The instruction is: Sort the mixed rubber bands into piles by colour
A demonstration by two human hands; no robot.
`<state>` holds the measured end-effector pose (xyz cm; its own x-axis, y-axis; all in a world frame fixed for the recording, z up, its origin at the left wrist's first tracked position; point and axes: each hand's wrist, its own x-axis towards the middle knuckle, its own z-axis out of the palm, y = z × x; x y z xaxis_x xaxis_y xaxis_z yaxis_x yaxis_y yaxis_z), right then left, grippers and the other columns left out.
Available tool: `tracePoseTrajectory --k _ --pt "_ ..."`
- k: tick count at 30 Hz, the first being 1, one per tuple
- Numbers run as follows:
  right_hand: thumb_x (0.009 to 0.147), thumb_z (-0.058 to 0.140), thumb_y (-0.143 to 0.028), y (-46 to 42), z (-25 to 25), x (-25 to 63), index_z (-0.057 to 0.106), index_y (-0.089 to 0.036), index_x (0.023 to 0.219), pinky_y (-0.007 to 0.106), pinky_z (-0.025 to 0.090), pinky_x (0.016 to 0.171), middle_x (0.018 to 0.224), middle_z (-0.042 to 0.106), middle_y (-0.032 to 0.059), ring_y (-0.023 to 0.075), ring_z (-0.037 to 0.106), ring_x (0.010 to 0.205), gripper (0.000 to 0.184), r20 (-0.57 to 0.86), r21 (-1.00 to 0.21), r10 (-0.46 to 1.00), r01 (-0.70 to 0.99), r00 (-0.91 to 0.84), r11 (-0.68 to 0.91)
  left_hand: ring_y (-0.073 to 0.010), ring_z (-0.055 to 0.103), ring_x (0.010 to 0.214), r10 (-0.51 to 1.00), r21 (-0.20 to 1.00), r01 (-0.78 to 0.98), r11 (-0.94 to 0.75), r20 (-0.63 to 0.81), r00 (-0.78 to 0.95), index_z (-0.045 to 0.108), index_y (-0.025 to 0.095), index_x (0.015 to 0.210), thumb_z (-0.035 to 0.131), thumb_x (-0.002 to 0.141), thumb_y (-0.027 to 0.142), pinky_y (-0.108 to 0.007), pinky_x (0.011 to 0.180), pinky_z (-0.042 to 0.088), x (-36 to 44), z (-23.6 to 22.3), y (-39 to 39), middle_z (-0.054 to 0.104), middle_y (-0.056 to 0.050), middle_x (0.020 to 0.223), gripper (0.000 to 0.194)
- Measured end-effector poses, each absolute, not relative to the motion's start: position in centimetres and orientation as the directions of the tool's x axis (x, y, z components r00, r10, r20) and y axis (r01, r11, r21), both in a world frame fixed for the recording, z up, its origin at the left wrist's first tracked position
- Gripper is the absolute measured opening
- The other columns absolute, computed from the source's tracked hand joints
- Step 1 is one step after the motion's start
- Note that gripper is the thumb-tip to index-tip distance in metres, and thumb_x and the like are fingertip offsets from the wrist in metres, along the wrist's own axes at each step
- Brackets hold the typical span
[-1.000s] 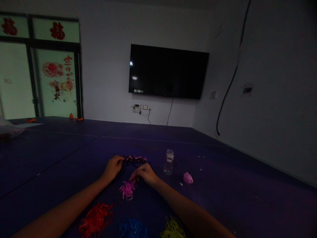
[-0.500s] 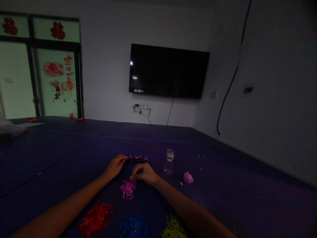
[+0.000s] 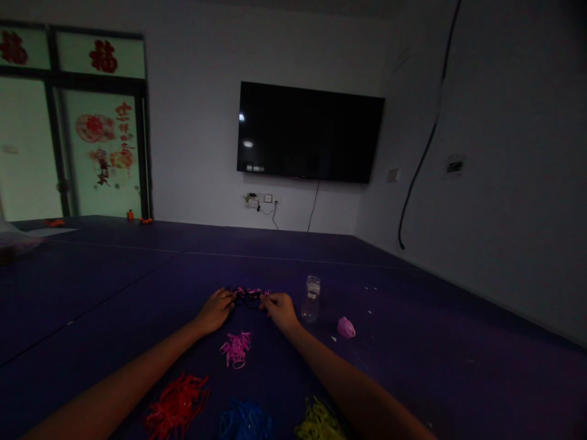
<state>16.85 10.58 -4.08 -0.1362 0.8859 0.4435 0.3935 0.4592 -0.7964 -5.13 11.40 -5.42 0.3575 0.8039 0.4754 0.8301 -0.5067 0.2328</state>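
Between my hands lies a row of tangled black and pink rubber bands [image 3: 250,293] on the dark purple surface. My left hand [image 3: 215,310] is at its left end, its fingertips closed on the dark bands there. At the right end, my right hand [image 3: 280,310] pinches the bands between thumb and fingers. Dim light blurs the exact strands in each grip. Nearer to me is a small pile of pink rubber bands [image 3: 236,349]. Red bands [image 3: 177,404], blue bands [image 3: 246,421] and yellow-green bands [image 3: 320,420] are heaped along the near edge of view.
A clear glass bottle [image 3: 310,299] stands just right of my right hand. Beyond it lies a pink cap-like piece [image 3: 346,327], with small white scraps around. A pale plastic bag [image 3: 16,238] and orange bits [image 3: 145,220] are at the far left. A television [image 3: 309,131] hangs on the wall.
My right hand has moved up, away from the pink pile, to the right end of the black and pink bands. The left hand stays close to the left end.
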Motion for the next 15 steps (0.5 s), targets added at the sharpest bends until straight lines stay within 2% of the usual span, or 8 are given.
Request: tracePoseTrajectory --k 6,10,13,15 --pt "0.081 0.049 -0.045 10.6 -4.2 16.7 0.068 -0.014 0.057 0.021 0.03 0.042 0.041 0.052 0.0001 0.0109 0.046 0.04 0.043 0.417 -0.807 0.901 0.408 -0.118 0.427 -0.0218 0.051 0.112 0.768 0.262 0.789 -0.556 0.525 0.367 0.066 0.021 0.106 0.044 0.084 0.017 -0.041 0.1 0.038 -5.2 -5.5 11.6 0.064 -0.008 0.112 0.031" --pt "0.083 0.047 -0.044 10.9 -4.4 16.8 0.069 -0.014 0.061 0.021 0.033 0.042 0.045 0.055 0.0009 0.0114 0.049 0.041 0.043 0.403 -0.807 0.906 0.416 -0.129 0.418 -0.0212 0.05 0.112 0.762 0.327 0.749 -0.577 0.546 0.349 0.063 0.023 0.112 0.041 0.087 0.021 -0.041 0.099 0.039 -5.0 -5.2 11.1 0.061 -0.006 0.116 0.034" --pt "0.083 0.048 -0.04 11.1 -4.6 16.7 0.07 -0.015 0.068 0.021 0.036 0.045 0.05 0.058 0.0012 0.0118 0.052 0.045 0.037 0.446 -0.781 0.881 0.412 -0.161 0.47 -0.021 0.048 0.114 0.75 0.358 0.705 -0.612 0.545 0.374 0.06 0.024 0.116 0.039 0.089 0.022 -0.041 0.101 0.038 -4.7 -4.7 10.5 0.059 -0.006 0.119 0.035" --pt "0.083 0.049 -0.035 11.2 -4.7 16.6 0.071 -0.015 0.075 0.022 0.041 0.048 0.061 0.063 0.0027 0.0124 0.055 0.05 0.03 0.495 -0.755 0.846 0.384 -0.196 0.531 -0.0207 0.047 0.116 0.729 0.354 0.674 -0.648 0.544 0.415 0.059 0.023 0.118 0.039 0.089 0.022 -0.041 0.102 0.036 -4.4 -4.4 10.0 0.058 -0.006 0.121 0.035"
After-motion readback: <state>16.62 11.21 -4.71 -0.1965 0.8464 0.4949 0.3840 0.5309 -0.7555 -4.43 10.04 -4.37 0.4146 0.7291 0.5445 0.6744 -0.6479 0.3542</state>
